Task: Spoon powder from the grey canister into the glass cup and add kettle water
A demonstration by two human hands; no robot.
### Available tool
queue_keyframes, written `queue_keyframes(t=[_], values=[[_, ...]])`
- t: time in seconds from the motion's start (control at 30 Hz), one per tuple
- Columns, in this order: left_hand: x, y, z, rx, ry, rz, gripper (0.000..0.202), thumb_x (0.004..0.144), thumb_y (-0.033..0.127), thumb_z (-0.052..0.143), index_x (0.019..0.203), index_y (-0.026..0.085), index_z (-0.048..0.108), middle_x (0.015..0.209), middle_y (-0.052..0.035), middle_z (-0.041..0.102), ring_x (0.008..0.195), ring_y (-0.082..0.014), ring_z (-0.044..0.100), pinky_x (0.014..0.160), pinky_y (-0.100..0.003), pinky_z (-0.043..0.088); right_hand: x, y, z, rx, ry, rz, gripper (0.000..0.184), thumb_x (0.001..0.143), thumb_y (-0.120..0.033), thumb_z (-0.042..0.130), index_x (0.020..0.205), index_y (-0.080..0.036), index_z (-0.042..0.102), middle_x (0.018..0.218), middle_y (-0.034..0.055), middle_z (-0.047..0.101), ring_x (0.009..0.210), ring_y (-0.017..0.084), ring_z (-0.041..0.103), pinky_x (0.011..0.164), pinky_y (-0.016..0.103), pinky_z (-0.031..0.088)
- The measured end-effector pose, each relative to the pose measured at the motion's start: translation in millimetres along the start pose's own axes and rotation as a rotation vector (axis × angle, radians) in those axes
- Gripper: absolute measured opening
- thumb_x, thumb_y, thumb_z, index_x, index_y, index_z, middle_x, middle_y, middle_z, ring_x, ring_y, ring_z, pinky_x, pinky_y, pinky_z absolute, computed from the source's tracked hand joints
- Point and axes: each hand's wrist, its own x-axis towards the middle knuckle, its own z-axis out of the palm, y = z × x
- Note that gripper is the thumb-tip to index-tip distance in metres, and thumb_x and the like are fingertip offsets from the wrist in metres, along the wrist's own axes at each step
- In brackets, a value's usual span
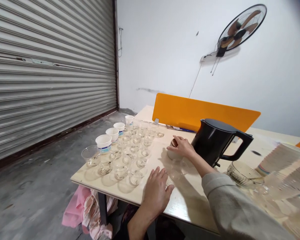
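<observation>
Head view showed the left hand palm down by the near edge of the pale table, its fingers loosely spread and nothing in its grasp. The right hand reached over a small round container, fingers bent at its rim; whether they gripped it could not be told. That container stood on the table just left of a black kettle, whose handle pointed right. A clear cup stood just below the right wrist.

To the left of both hands, clear cups stood close together in rows, and four white cups lined the table's left side. Past the right forearm were a ribbed clear bowl and a stack of cups lying tilted. An orange panel rose behind the kettle, and a fan hung on the wall above.
</observation>
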Motion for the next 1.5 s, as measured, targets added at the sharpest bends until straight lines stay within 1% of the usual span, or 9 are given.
queue_keyframes(t=[0.17,0.33,0.5,0.6,0.73,0.97,1.1,1.23,1.5], values=[[0,-1,0.1,-0.018,0.004,-0.002,0.052,0.098,0.037,0.054,0.145,0.016,0.059,0.156,-0.0104,0.052,0.152,-0.0337,0.037,0.128,-0.055,0.026,0,1,0,-0.016,0.121,0.034,0.064,0.090,-0.055,0.063,0.141,-0.018,0.060,0.130,0.0188,0.064,0.119,0.035,0.059,0.101,0.045,0.045],[-1,0,-2.9,-0.014,0.011,0.004,0.048,0.097,0.033,0.055,0.140,0.015,0.061,0.155,-0.0102,0.054,0.151,-0.0332,0.038,0.128,-0.053,0.026,-22,2,-37,0.014,0.283,0.058,0.060,0.089,-0.056,0.062,0.137,-0.019,0.065,0.128,0.0178,0.064,0.118,0.037,0.058,0.096,0.046,0.048],[0,-4,0.9,-0.067,0.067,0.006,0.046,0.096,0.032,0.056,0.138,0.016,0.063,0.149,-0.0105,0.060,0.148,-0.0324,0.044,0.127,-0.052,0.029,-90,4,-84,0.000,0.465,0.017,0.066,0.088,-0.063,0.061,0.140,-0.023,0.063,0.130,0.0160,0.064,0.122,0.039,0.056,0.097,0.052,0.050],[-4,-8,3.5,-0.194,0.211,0.001,0.040,0.098,0.032,0.054,0.132,0.018,0.067,0.142,-0.0099,0.066,0.142,-0.0291,0.052,0.124,-0.050,0.037,-141,3,-95,0.045,0.490,-0.002,0.062,0.089,-0.066,0.058,0.138,-0.027,0.064,0.129,0.0129,0.066,0.117,0.037,0.062,0.093,0.050,0.052],[-19,-9,0.9,-0.388,0.321,0.065,0.039,0.099,0.040,0.056,0.132,0.023,0.066,0.140,-0.0086,0.067,0.136,-0.0268,0.056,0.116,-0.049,0.047,-187,-5,-77,0.113,0.366,-0.082,0.054,0.088,-0.065,0.060,0.129,-0.031,0.069,0.126,0.0106,0.069,0.111,0.035,0.067,0.089,0.048,0.055],[-35,3,-0.7,-0.376,0.143,0.318,0.074,0.080,0.045,0.080,0.145,0.019,0.053,0.144,-0.0125,0.062,0.134,-0.0302,0.055,0.117,-0.049,0.045,-196,-39,-24,0.085,0.239,-0.170,0.051,0.086,-0.052,0.063,0.128,-0.024,0.069,0.123,0.0126,0.070,0.112,0.034,0.064,0.092,0.049,0.056],[-29,11,10.7,-0.321,0.119,0.237,0.090,0.073,0.043,0.083,0.151,0.020,0.043,0.146,-0.0124,0.059,0.131,-0.0315,0.056,0.115,-0.049,0.045,-194,-52,-18,0.029,0.268,-0.187,0.051,0.085,-0.050,0.065,0.128,-0.023,0.069,0.119,0.0142,0.070,0.110,0.035,0.063,0.092,0.051,0.056],[-21,19,21.1,-0.235,0.119,0.182,0.087,0.077,0.043,0.077,0.153,0.023,0.039,0.148,-0.0115,0.055,0.132,-0.0317,0.056,0.117,-0.047,0.044,-193,-57,-16,0.025,0.284,-0.179,0.051,0.084,-0.050,0.066,0.127,-0.024,0.070,0.118,0.0141,0.070,0.108,0.036,0.063,0.089,0.051,0.056],[-19,23,12.7,-0.252,0.035,0.051,0.086,0.073,0.043,0.080,0.149,0.028,0.044,0.141,-0.0096,0.062,0.125,-0.0345,0.062,0.106,-0.046,0.053,-191,-61,-9,0.115,0.329,-0.145,0.046,0.087,-0.045,0.062,0.126,-0.023,0.071,0.124,0.0142,0.070,0.112,0.036,0.062,0.094,0.052,0.055]])
